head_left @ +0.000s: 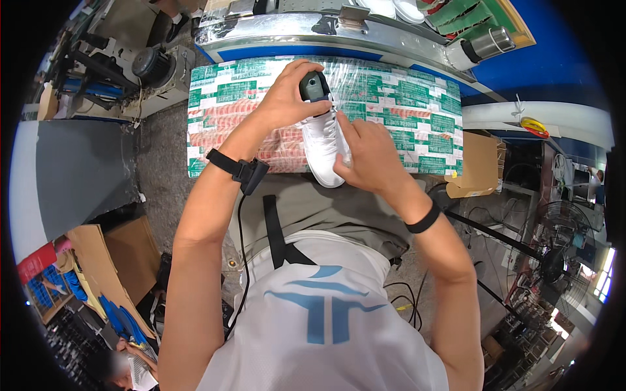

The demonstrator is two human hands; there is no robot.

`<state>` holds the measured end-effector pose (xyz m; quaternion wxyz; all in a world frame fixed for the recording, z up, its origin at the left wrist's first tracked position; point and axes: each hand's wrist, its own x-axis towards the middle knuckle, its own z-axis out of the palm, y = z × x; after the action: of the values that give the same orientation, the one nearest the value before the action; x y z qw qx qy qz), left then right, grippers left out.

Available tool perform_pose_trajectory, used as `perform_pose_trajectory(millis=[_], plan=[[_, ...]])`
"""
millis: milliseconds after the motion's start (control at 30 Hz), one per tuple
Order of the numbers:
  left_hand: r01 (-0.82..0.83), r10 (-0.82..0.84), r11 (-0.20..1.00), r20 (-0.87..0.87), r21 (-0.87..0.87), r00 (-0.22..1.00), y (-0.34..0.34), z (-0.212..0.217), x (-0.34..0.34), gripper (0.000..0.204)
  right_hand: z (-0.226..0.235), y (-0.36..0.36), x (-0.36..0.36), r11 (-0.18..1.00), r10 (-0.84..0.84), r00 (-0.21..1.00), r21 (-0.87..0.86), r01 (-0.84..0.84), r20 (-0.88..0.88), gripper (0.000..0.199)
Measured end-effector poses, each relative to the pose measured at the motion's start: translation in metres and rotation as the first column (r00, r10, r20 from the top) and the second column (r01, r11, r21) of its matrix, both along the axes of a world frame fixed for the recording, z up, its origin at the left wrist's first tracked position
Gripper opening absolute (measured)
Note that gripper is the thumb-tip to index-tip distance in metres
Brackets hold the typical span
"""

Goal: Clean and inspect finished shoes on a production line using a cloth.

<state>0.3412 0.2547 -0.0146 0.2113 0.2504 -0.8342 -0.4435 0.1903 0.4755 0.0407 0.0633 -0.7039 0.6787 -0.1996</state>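
Note:
A white lace-up sneaker (321,148) lies with its toe toward me on a bench top wrapped in green, white and red tape (404,98). From its opening rises a dark green shoe last (313,86). My left hand (287,94) is closed around that last, fingers over its far end and thumb across the shoe's collar. On the sneaker's right side sits my right hand (368,153), index finger by the upper laces and thumb low near the toe. The remaining fingers of that hand are curled. A black band with a small device (246,171) circles my left wrist.
Beyond the bench runs a metal conveyor edge (280,29), with white shoes (391,8) behind it. A metal cylinder (489,44) stands at the far right. Cardboard (475,163) hangs beside the bench, and a fan (554,260) stands farther right. Left is a grey panel (85,176).

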Motion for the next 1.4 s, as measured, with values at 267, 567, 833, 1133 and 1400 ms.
perform_pose_trajectory(millis=[267, 567, 833, 1133, 1400], plan=[[0.211, -0.204, 0.969, -0.070, 0.129, 0.977, 0.012, 0.007, -0.021, 0.084, 0.040, 0.054, -0.002, 0.965, -0.063, 0.996, 0.258, 0.044, 0.069, 0.080], [0.143, -0.141, 0.989, -0.074, 0.027, 0.987, 0.025, 0.012, -0.019, 0.082, -0.003, 0.024, -0.018, 0.990, -0.050, 0.998, 0.132, 0.047, 0.023, 0.078], [-0.008, 0.005, 0.998, -0.047, -0.067, 0.999, 0.030, 0.024, -0.002, 0.082, 0.069, 0.112, -0.016, 0.949, -0.076, 0.996, 0.310, 0.059, 0.044, 0.084], [0.050, -0.047, 0.998, -0.063, 0.049, 0.997, 0.016, -0.005, -0.004, 0.083, 0.004, 0.057, 0.013, 0.970, -0.193, 0.860, 0.227, 0.093, 0.473, 0.080], [0.033, -0.030, 0.998, -0.046, 0.059, 0.998, 0.019, 0.000, -0.004, 0.083, -0.018, 0.032, 0.011, 0.991, -0.133, 0.888, 0.079, 0.110, 0.439, 0.080]])
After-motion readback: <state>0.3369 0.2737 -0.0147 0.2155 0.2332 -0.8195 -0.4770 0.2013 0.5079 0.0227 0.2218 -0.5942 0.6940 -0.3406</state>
